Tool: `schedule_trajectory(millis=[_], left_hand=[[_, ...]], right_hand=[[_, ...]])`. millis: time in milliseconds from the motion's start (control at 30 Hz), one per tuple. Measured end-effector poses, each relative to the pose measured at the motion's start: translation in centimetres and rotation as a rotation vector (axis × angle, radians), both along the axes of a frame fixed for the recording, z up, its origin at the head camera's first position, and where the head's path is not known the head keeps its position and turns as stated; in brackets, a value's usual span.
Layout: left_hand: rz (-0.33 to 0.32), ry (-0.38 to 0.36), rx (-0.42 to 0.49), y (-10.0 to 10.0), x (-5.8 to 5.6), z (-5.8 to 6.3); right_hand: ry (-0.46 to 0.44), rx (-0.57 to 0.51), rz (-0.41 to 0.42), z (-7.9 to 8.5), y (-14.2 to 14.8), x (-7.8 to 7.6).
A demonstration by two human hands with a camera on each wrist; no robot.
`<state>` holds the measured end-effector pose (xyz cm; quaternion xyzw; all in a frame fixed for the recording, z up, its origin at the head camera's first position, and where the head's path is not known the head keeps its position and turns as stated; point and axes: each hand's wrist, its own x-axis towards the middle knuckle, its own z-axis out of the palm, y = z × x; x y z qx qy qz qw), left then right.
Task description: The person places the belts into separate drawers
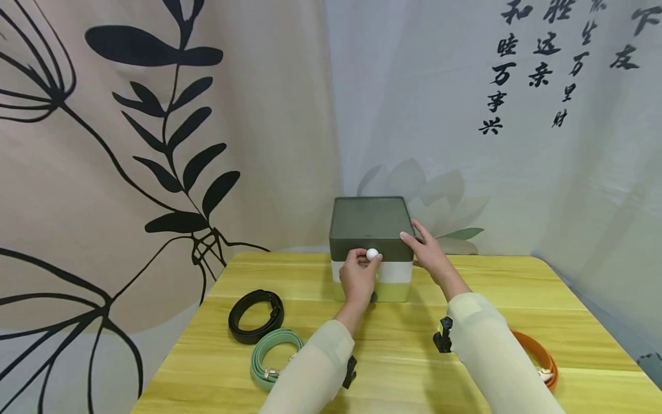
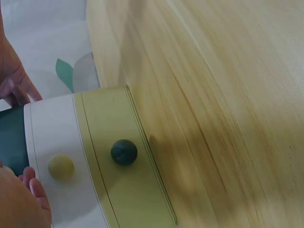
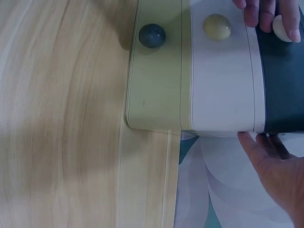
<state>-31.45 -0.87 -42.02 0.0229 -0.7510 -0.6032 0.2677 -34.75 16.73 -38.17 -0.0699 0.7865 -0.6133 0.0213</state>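
A small three-drawer box (image 1: 369, 218) stands at the back of the wooden table, dark green on top, white in the middle and light green below. Finger and thumb of my left hand (image 1: 358, 279) pinch the round white knob (image 1: 372, 253) of the top drawer. My right hand (image 1: 431, 256) rests against the box's right side, thumb at the top front edge and fingers extended along the side. In the left wrist view, the middle drawer has a yellow knob (image 2: 61, 168) and the bottom one a dark knob (image 2: 124, 152). All the drawers look closed.
A coiled black belt (image 1: 235, 319) and a coiled green belt (image 1: 258, 359) lie on the table (image 1: 207, 368) at the left. An orange belt (image 1: 550, 362) is partly behind my right sleeve. A printed cloth (image 1: 279, 144) hangs behind the table.
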Motion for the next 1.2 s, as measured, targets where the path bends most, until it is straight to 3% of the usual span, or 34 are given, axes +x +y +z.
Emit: schedule_trajectory(millis=[733, 1200], left_hand=[[0.008, 0.013, -0.027, 0.1, 0.2, -0.1], [0.006, 0.032, -0.035, 0.2, 1.3, -0.1]], right_hand=[[-0.084, -0.039, -0.019, 1.1, -0.3, 0.3], [-0.087, -0.042, -0.003, 1.0, 0.0, 0.1]])
